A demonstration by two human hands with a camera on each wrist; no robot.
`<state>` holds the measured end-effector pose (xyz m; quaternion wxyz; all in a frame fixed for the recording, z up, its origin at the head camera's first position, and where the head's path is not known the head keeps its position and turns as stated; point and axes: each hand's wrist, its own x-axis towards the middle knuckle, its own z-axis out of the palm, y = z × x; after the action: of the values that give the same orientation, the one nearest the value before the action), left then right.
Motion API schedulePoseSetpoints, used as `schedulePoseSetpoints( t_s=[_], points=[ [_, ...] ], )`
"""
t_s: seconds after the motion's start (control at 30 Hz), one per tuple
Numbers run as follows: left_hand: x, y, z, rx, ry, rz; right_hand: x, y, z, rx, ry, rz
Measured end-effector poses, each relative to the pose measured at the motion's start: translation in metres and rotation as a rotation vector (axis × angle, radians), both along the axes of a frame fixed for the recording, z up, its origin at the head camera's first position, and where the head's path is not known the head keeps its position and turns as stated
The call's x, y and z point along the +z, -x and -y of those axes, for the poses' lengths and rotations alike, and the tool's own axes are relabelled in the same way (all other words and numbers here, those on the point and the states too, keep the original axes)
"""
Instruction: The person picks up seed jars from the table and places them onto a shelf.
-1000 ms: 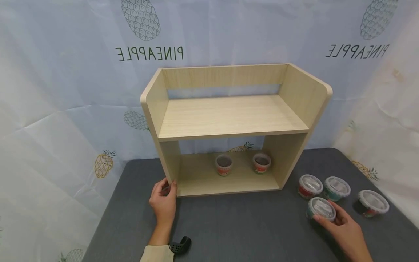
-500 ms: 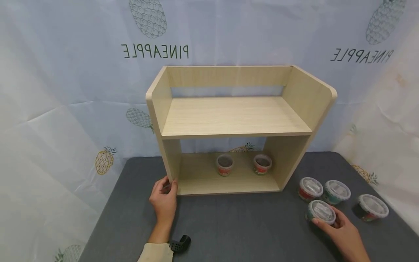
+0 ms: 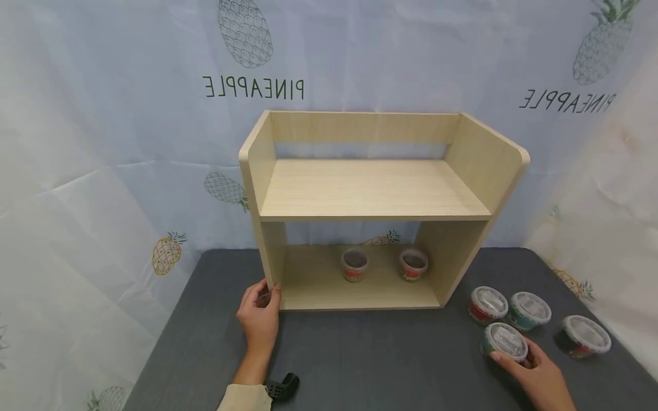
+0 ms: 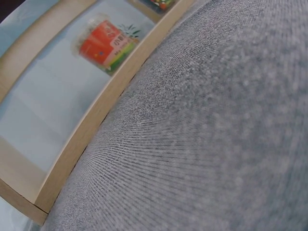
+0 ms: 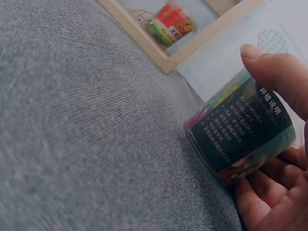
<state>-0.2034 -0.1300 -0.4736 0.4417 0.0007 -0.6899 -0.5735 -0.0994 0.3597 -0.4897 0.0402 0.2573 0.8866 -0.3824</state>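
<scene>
My left hand holds the lower left front corner of a two-tier wooden shelf, thumb at the front edge. The left wrist view does not show this hand. On the right, my right hand grips a green lidded planting tub from its right side. In the right wrist view, the tub's dark label carries printed text, with the thumb on one side and the fingers below. Its base is at the grey cloth; whether it is lifted slightly, I cannot tell.
Two red-labelled tubs stand on the shelf's lower board, one at the middle and one to the right. Beside the held tub are a red tub, a green tub and another tub. A pineapple-print curtain hangs behind.
The head view has shifted slightly, so the scene sits a little differently in it. Both hands keep their holds, and no tub has visibly moved on the table.
</scene>
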Motion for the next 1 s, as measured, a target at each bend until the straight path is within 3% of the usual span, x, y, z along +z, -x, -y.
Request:
schedulePoseSetpoints(
  t_s=[0.5,0.7,0.8,0.87,1.0],
  points=[
    [0.002,0.002,0.005,0.034,0.000,-0.039,0.003,0.004,0.011,-0.063,0.024,-0.027],
    [-0.018,0.012,0.009,0.017,-0.016,-0.043,0.011,-0.002,0.031,-0.129,-0.012,-0.094],
    [-0.027,0.018,0.012,-0.002,-0.024,-0.035,0.017,-0.003,0.052,-0.079,0.051,-0.106],
    [-0.030,0.019,0.012,-0.016,-0.027,-0.034,0.020,-0.001,0.070,-0.004,0.089,-0.129],
    [-0.031,0.019,0.012,-0.031,-0.032,-0.037,0.025,0.012,0.115,0.177,0.136,-0.285]
  ],
)
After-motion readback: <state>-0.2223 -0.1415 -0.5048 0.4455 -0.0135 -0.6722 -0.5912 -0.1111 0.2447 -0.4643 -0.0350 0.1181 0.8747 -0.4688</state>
